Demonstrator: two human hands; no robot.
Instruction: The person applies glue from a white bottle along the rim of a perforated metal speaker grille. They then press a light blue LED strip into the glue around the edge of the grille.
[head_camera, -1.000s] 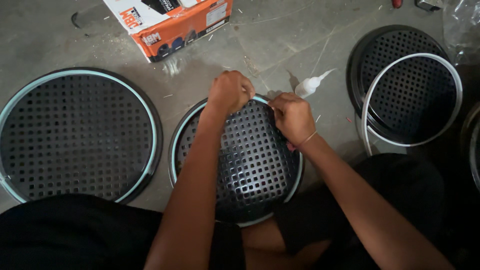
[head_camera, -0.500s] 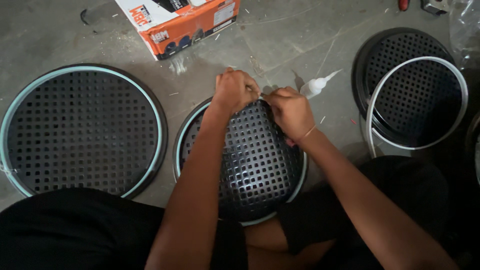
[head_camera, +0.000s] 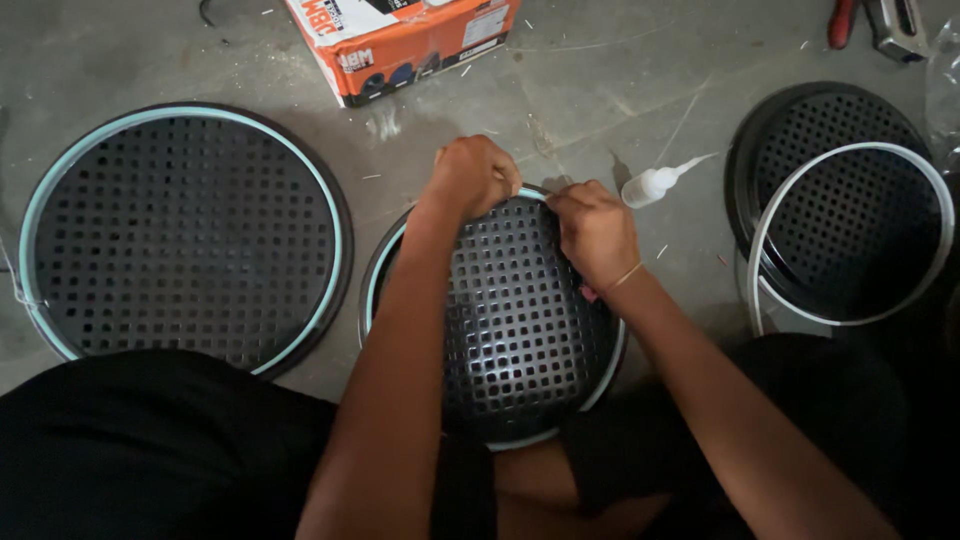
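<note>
An orange-and-white cardboard box (head_camera: 405, 45) lies at the top. Both hands, left hand (head_camera: 475, 175) and right hand (head_camera: 595, 230), are curled tight on the far rim of the black perforated dome grille (head_camera: 510, 330) (pale-edged, glossy) on the concrete floor (head_camera: 600, 100).

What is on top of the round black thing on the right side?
A white ring lies on the black perforated disc, overhanging its lower edge. The grey floor beneath the disc is covered.

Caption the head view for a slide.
Both hands, left hand and right hand, work the far rim of a round black perforated grille with pale blue edging.
</note>
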